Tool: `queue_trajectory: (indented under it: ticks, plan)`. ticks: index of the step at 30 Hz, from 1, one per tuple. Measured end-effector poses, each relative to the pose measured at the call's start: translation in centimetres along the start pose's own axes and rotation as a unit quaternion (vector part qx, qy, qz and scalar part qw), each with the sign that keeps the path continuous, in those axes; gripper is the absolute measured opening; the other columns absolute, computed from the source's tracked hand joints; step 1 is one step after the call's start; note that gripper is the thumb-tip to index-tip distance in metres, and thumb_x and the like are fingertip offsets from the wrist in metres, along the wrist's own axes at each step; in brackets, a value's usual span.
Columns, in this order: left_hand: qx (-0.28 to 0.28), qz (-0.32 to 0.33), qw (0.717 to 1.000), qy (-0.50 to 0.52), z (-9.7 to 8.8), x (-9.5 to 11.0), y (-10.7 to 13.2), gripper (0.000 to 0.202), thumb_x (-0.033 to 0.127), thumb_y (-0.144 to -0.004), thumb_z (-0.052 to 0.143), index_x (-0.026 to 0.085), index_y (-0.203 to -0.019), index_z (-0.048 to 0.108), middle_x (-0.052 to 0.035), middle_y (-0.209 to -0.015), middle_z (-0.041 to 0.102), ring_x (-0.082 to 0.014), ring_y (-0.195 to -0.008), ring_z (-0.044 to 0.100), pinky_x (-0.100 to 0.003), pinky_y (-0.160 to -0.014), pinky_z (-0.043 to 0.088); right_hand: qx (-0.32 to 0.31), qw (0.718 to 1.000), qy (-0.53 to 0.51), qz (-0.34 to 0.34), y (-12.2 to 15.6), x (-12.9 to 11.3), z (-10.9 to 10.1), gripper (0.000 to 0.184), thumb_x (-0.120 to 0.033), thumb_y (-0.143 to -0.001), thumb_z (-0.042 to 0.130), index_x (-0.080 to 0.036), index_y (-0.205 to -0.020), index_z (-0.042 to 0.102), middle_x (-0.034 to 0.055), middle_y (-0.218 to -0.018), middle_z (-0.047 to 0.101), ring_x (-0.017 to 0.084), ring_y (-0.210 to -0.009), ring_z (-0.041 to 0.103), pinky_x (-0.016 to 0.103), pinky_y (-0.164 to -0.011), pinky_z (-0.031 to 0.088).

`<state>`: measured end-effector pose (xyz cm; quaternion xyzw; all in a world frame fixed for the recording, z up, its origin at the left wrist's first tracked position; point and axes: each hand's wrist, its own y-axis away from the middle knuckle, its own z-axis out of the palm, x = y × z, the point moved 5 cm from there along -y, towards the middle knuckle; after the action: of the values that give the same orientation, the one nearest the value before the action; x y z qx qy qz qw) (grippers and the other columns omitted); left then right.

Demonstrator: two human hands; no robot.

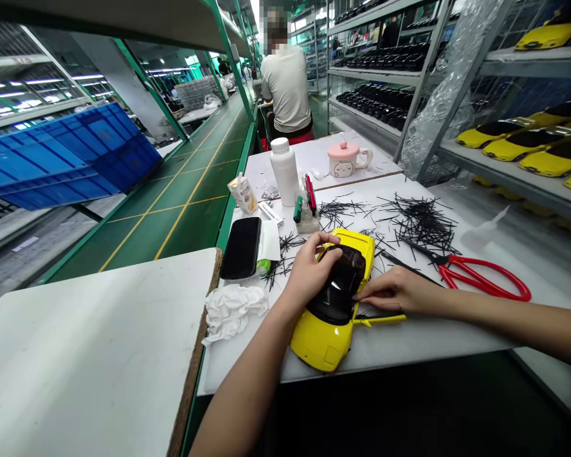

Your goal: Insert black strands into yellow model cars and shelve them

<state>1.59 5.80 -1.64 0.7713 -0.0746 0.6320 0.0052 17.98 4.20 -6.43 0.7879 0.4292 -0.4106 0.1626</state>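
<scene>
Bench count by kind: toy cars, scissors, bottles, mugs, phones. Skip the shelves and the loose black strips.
Toy car: 1
Scissors: 1
Bottle: 1
Mug: 1
Phone: 1
Total: 5

I'm seeing glossy yellow plastic on the toy car [330, 330] with its shiny black canopy [340, 285], a crumpled white cloth [233, 309], red plastic-handled scissors [480, 279], all on a matt white worktop [423, 336].

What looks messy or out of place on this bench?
Black strips lie scattered loose over the table behind the car, some around the scissors. A crumpled cloth sits at the table's left edge.
</scene>
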Motion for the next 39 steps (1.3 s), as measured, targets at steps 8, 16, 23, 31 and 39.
queue_trajectory:
  ticks: [8, 16, 23, 31, 39]
  plan:
    - [-0.003, 0.001, 1.000, -0.001, 0.0, 0.3, 0.0, 0.009, 0.017, -0.080, 0.056, 0.018, -0.089, 0.056, -0.0055, -0.104, 0.064, -0.0196, -0.104, 0.060, -0.035, -0.098, 0.044, -0.037, 0.997, 0.056, -0.049, 0.1, -0.5, -0.3, 0.030, -0.032, -0.092, 0.050, -0.019, -0.107, 0.074, 0.0044, -0.070, 0.072, 0.010, -0.050, 0.055, 0.021, -0.050, 0.038]
    - [-0.002, 0.006, 1.000, -0.017, 0.1, 0.5, 0.2, 0.009, 0.016, -0.081, 0.055, 0.019, -0.089, 0.057, -0.0052, -0.103, 0.064, -0.0199, -0.104, 0.060, -0.034, -0.097, 0.043, -0.030, 0.984, 0.126, -0.123, -0.3, -1.4, -0.8, 0.029, -0.027, -0.092, 0.048, -0.021, -0.100, 0.075, 0.0027, -0.060, 0.069, 0.010, -0.045, 0.054, 0.022, -0.047, 0.035]
    - [-0.025, 0.063, 0.995, -0.076, 0.4, 1.5, 0.8, 0.006, 0.016, -0.082, 0.056, 0.019, -0.087, 0.057, -0.0026, -0.091, 0.065, -0.0162, -0.090, 0.061, -0.028, -0.087, 0.046, -0.124, 0.992, -0.028, 0.008, -1.3, -0.7, -1.2, 0.026, -0.030, -0.089, 0.055, -0.017, -0.101, 0.075, -0.0013, -0.053, 0.061, 0.007, -0.042, 0.047, 0.019, -0.043, 0.032]
    - [-0.204, 0.139, 0.950, -0.192, 2.8, 3.3, 3.2, 0.018, 0.008, -0.077, 0.059, 0.021, -0.089, 0.059, 0.0004, -0.093, 0.068, -0.0159, -0.092, 0.060, -0.026, -0.086, 0.042, -0.076, 0.898, -0.389, 0.190, -0.1, 0.9, -2.0, 0.019, -0.028, -0.074, 0.073, -0.011, -0.082, 0.076, -0.0093, -0.034, 0.041, 0.002, -0.030, 0.026, 0.019, -0.035, 0.011]
    - [-0.195, 0.113, 0.956, -0.189, 2.8, 3.1, 3.1, 0.012, 0.017, -0.080, 0.061, 0.021, -0.078, 0.050, 0.0004, -0.087, 0.067, -0.0157, -0.083, 0.059, -0.026, -0.078, 0.042, -0.039, 0.875, -0.437, 0.206, 0.8, 1.6, -1.8, 0.021, -0.030, -0.076, 0.070, -0.011, -0.086, 0.074, -0.0121, -0.031, 0.035, 0.002, -0.030, 0.017, 0.020, -0.038, 0.011]
